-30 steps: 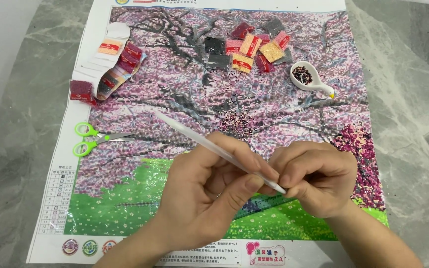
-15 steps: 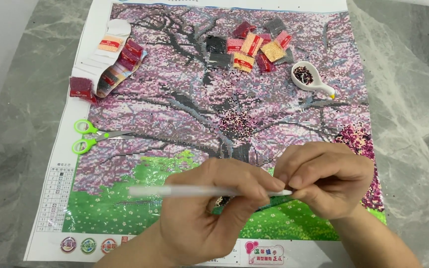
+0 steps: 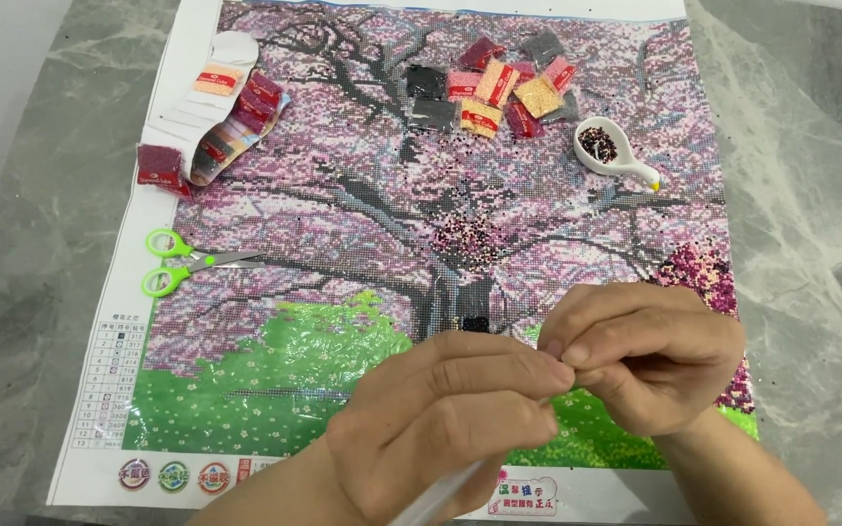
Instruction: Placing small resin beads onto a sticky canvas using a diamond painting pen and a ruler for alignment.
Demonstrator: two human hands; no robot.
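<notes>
A white pen-shaped applicator (image 3: 440, 495) is gripped in the closed fingers of the left hand (image 3: 440, 419); its barrel emerges below the palm and runs down toward the lower edge of the view, where it is cut off. The upper part of the tool is hidden inside the fist, and its tip is covered where the fingertips of both hands meet. The right hand (image 3: 640, 356) is curled shut, thumb and forefinger pinched together against the left fingertips; whether anything small is held in that pinch cannot be made out. Both hands are held over the lower green part of a diamond-painting canvas (image 3: 343, 214) showing a pink blossom tree, spread on a grey marble table (image 3: 801, 224). The canvas beneath the hands is hidden. Well apart, near the upper edge, a cluster of small bead packets (image 3: 489, 93) is seen, with a white spoon-shaped tray (image 3: 608, 151) of dark beads just beside it. Further packets (image 3: 236, 112) lie on a curled backing strip at upper left, and green-handled scissors (image 3: 182, 261) rest on the canvas's left side.
</notes>
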